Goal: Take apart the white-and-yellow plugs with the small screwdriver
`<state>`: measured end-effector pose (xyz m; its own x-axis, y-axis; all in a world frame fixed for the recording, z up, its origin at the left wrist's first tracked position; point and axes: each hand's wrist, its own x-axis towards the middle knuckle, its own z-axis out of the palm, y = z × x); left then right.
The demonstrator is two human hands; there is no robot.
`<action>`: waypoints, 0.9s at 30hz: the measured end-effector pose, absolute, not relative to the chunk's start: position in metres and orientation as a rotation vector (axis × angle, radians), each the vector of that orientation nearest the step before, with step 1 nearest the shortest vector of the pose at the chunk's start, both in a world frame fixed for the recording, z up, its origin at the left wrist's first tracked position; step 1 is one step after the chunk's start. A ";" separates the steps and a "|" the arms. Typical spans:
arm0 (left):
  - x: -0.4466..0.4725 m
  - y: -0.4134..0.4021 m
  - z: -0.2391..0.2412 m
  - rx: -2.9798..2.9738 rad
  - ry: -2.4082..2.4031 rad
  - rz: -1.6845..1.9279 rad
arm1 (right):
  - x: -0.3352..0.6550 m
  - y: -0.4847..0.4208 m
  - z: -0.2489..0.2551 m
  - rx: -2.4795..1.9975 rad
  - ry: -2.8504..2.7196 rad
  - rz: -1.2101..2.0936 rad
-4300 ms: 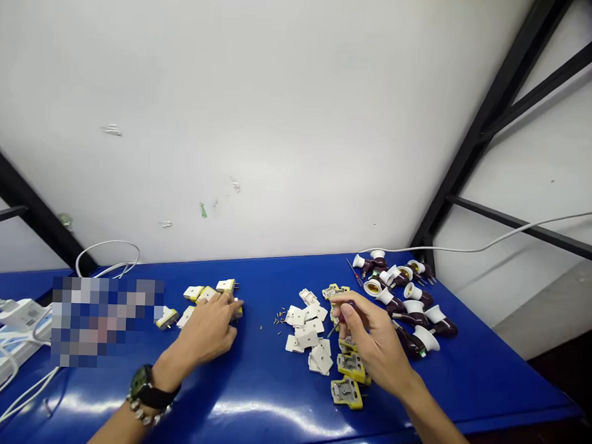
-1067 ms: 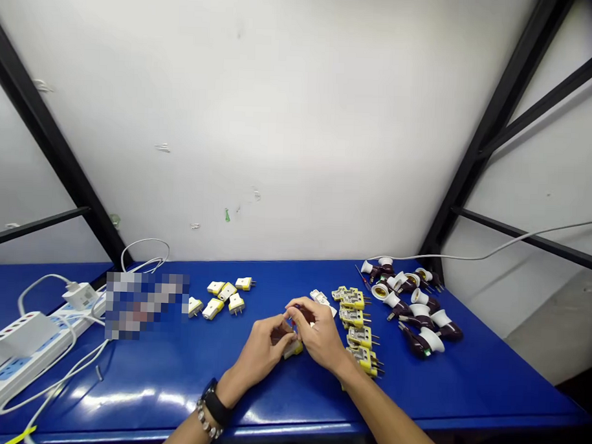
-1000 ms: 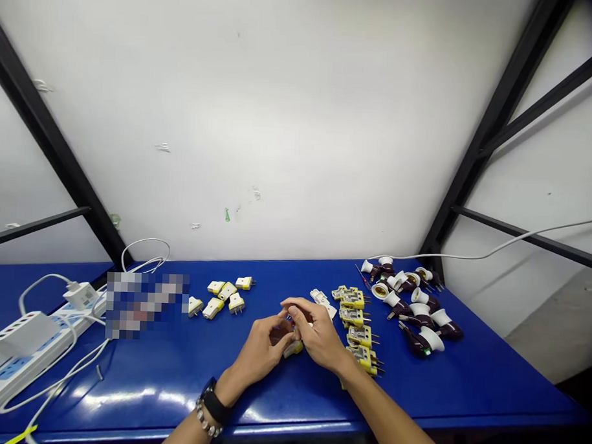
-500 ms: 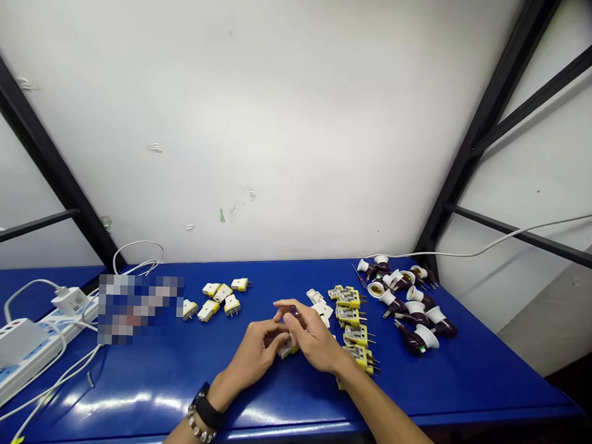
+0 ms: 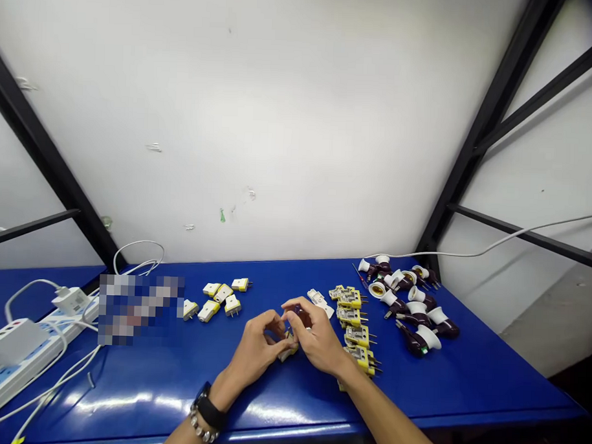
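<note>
— Where is the plug (image 5: 286,356)?
— It's yellow and white, low in the middle of the near side; whether it touches the table (image 5: 446,382) I can't tell
— And the grip?
— The left hand (image 5: 257,348) pinches it between thumb and fingers. The right hand (image 5: 317,336) is curled, thumb and forefinger closed on a dark handle (image 5: 297,309), mostly covered
— How are the arms set?
— Both forearms (image 5: 386,410) slant inward from the near edge until the hands come together. The left one wears a black watch (image 5: 208,408) and a beaded bracelet (image 5: 200,428); the right hand arches over, knuckles up
— What lies around?
— The table is blue and glossy. Open yellow plug bodies (image 5: 358,335) make a column just right of the right hand, with white covers (image 5: 320,303) beside them; six closed plugs (image 5: 209,311) lie to the left, and dark lamp holders (image 5: 445,325) with white rims crowd the far right
— And the room?
— A pale, scuffed wall (image 5: 298,151) stands behind, black metal posts (image 5: 483,134) slant up at either side, and a white power strip (image 5: 16,367) lies at the left with cables (image 5: 138,242) looping near it
</note>
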<state>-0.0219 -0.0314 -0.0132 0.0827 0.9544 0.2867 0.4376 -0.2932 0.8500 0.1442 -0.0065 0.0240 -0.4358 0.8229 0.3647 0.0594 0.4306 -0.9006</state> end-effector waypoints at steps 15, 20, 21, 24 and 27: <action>-0.044 -0.030 0.002 2.040 1.534 0.923 | 0.158 -0.009 0.037 -0.744 -1.223 0.929; -0.050 -0.025 0.003 2.099 1.595 0.872 | 0.176 -0.017 0.036 -0.884 -1.537 0.877; -0.049 -0.028 0.002 2.092 1.625 0.860 | 0.179 -0.019 0.035 -0.939 -1.638 0.867; -0.041 -0.043 -0.003 2.094 1.677 0.769 | 0.186 -0.025 0.031 -1.071 -1.977 0.835; -0.033 -0.056 -0.008 2.133 1.654 0.707 | 0.187 -0.031 0.022 -1.151 -2.223 0.763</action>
<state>-0.0330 -0.0558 -0.0081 0.1941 0.9659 0.1712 0.7913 -0.2573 0.5546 0.1867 -0.0310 0.0220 -0.5050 0.8428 0.1862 0.5509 0.4808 -0.6821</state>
